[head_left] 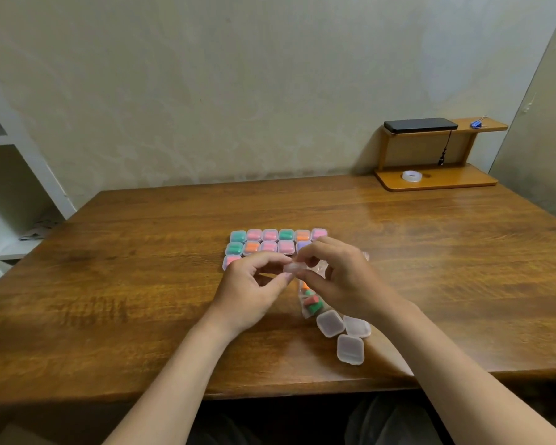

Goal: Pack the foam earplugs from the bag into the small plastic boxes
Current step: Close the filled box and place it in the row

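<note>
My left hand [254,285] and my right hand [337,277] meet over the middle of the table, both pinching one small clear plastic box [292,268] between their fingertips. Beyond the hands, several filled boxes [270,241] with green, pink, orange and purple earplugs lie in tidy rows. Under my right hand lies the clear bag [311,301] with red, green and orange foam earplugs showing through it. Three empty boxes [345,335] rest near the bag's near end. My fingers hide whether the held box is open.
The wooden table [126,284] ends at a front edge just below my forearms. A wooden stand [434,179] at the back right carries a black phone [420,125], a tape roll [411,176] and blue clips [477,123]. White shelves [7,194] stand at the left.
</note>
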Motion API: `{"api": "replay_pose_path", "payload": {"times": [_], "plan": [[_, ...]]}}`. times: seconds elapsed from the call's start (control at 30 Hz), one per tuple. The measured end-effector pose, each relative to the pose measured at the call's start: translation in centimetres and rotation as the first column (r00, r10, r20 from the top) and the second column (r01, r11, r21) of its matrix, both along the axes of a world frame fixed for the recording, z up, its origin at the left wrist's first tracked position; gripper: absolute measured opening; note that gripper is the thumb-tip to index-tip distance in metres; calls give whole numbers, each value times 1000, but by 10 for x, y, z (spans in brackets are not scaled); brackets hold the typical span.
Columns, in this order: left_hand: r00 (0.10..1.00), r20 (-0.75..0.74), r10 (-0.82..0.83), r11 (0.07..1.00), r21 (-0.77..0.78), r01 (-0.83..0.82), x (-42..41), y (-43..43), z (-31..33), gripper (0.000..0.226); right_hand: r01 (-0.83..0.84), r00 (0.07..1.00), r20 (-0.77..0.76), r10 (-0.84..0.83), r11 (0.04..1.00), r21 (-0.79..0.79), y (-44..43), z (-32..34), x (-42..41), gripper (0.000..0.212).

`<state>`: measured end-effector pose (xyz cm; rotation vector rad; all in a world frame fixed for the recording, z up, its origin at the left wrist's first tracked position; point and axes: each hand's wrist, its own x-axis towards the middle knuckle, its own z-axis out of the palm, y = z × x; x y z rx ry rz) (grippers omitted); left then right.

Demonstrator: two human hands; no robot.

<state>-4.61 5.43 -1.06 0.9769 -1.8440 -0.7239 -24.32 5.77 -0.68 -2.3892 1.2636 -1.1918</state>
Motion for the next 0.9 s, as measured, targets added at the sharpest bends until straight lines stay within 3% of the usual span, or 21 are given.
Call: {"api": "replay_pose_path", "payload": {"times": [0.47, 0.63, 0.77, 0.9], "plan": [[999, -7, 38, 998, 50, -38, 9, -4, -8, 27, 6, 1000, 2, -6, 998, 70, -1, -2, 13, 14], [987, -35, 155, 979, 137, -149, 19, -13, -17, 41, 77, 992, -108, -65, 992, 105, -12, 0, 25, 10], [942, -10, 336, 927, 182, -329, 30, -23, -30, 28, 158, 964, -240, -111, 970, 185, -24, 4, 38, 17], [914, -44, 404, 884, 275, -377, 36, -25, -38, 26, 219, 921, -370, -123, 948, 229, -33, 6, 52, 21]]}}
